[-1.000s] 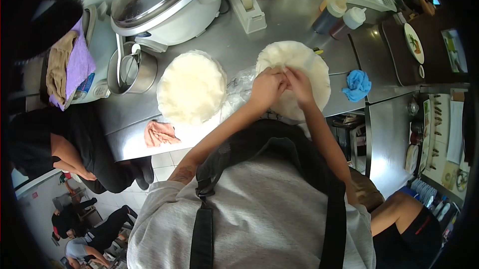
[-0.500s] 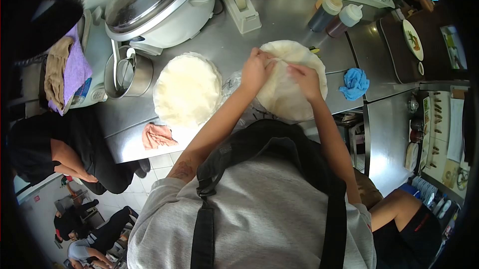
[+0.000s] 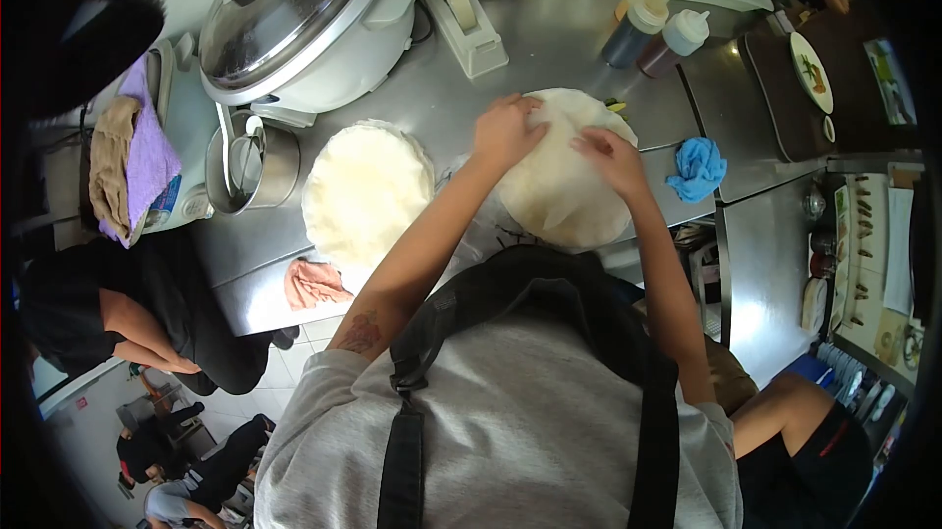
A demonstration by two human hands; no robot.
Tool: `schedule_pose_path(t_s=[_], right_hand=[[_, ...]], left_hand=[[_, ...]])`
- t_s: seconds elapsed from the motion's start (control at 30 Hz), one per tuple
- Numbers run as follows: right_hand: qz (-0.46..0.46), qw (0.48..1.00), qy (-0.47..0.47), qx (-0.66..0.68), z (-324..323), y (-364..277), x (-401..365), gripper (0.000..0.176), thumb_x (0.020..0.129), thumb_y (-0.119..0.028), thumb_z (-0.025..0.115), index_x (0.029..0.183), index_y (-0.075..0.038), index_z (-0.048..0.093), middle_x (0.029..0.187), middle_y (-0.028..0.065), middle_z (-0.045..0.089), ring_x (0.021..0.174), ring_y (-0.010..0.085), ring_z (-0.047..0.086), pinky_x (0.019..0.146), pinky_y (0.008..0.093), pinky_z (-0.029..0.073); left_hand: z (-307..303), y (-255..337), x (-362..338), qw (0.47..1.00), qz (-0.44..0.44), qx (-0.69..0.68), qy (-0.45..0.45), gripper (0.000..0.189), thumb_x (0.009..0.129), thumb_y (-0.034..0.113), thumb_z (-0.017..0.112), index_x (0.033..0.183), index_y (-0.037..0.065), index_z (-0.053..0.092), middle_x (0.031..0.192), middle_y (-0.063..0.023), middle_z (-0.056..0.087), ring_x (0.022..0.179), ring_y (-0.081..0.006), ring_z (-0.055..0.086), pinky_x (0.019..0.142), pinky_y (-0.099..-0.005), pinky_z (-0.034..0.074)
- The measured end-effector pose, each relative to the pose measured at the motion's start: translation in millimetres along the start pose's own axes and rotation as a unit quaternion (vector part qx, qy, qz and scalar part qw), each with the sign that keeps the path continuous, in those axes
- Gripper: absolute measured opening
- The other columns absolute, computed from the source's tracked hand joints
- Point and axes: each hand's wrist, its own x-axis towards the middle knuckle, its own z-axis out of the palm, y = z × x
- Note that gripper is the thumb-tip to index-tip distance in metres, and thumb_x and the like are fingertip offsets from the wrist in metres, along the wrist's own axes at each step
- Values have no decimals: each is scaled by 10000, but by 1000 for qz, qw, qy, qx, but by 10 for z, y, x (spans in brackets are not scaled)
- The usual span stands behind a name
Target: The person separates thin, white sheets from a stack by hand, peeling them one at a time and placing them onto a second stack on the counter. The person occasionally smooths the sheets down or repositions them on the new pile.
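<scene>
A round stack of thin pale sheets [image 3: 564, 185] lies on the steel counter in front of me. On its upper left edge rests my left hand [image 3: 507, 132], fingers apart and the thumb pointing right over the sheets. My right hand [image 3: 610, 158] is over the right part of the same stack, its fingers bent and partly blurred; whether they touch the top sheet is unclear. To the left sits a second round pale stack [image 3: 368, 190], with neither hand on it. Clear plastic [image 3: 478, 238] shows between the two stacks.
Behind the stacks stand a large lidded cooker [image 3: 304, 28], a tape dispenser [image 3: 466, 33] and sauce bottles [image 3: 633, 33]. A metal pot [image 3: 270, 171] and pink cloth [image 3: 314, 284] are left, a blue cloth [image 3: 698, 170] right. Other people sit or stand nearby.
My hands have moved apart; the left opened from a pinch near the sheet's edge, and the right shifted slightly right. The top sheet now lies flatter.
</scene>
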Motion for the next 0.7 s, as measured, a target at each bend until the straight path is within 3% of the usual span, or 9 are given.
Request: schedule_pose_path(t_s=[0.1, 0.17, 0.2, 0.3, 0.4, 0.5, 0.7], right_hand=[[-108, 990, 74, -52, 224, -67, 69, 397, 837, -383, 730, 998, -22, 699, 779, 107, 694, 721, 206, 657, 687, 320, 506], [-67, 988, 62, -121, 276, -83, 83, 355, 842, -368, 725, 954, -33, 691, 716, 133, 662, 666, 230, 648, 640, 350, 496], [-46, 985, 56, -155, 292, -79, 93, 335, 844, -361, 722, 931, -39, 687, 685, 147, 647, 638, 242, 644, 617, 365, 490], [-52, 987, 131, -78, 324, 79, 35, 294, 854, -330, 715, 884, -41, 669, 601, 151, 587, 534, 245, 595, 547, 392, 453], [-83, 978, 191, 6, 237, 306, 1, 290, 856, -312, 719, 862, -27, 666, 564, 129, 556, 480, 206, 540, 510, 367, 424], [-29, 987, 154, 14, -9, 477, -35, 295, 852, -306, 729, 864, -15, 678, 548, 92, 547, 470, 146, 492, 490, 318, 395], [51, 975, 197, 94, -344, 724, -299, 337, 854, -321, 737, 880, 11, 693, 569, 13, 575, 515, 87, 465, 505, 272, 391]], left_hand=[[43, 49, 110, 997, -39, 18, -59, 312, 771, 365, 721, 967, 121, 715, 853, -78, 702, 847, -285, 675, 743, -405, 526], [-11, 127, 157, 989, -82, 17, -124, 327, 761, 380, 734, 957, 119, 718, 837, -77, 703, 816, -285, 679, 716, -404, 527], [14, 97, 147, 992, -71, -3, -101, 329, 754, 383, 747, 938, 111, 721, 814, -81, 701, 777, -284, 675, 692, -400, 523], [129, -101, 88, 995, -59, -58, -58, 330, 733, 384, 784, 875, 91, 728, 764, -97, 697, 691, -286, 667, 643, -387, 518], [137, -185, 58, 991, -90, -81, -60, 327, 719, 378, 807, 825, 78, 731, 753, -118, 696, 669, -295, 666, 630, -380, 520], [117, -166, 46, 989, -111, -79, -55, 351, 713, 385, 814, 818, 62, 727, 739, -129, 687, 644, -303, 655, 607, -385, 508], [122, -174, -22, 993, -82, -71, -35, 299, 747, 320, 789, 874, 58, 722, 781, -137, 670, 660, -316, 637, 624, -389, 504]])
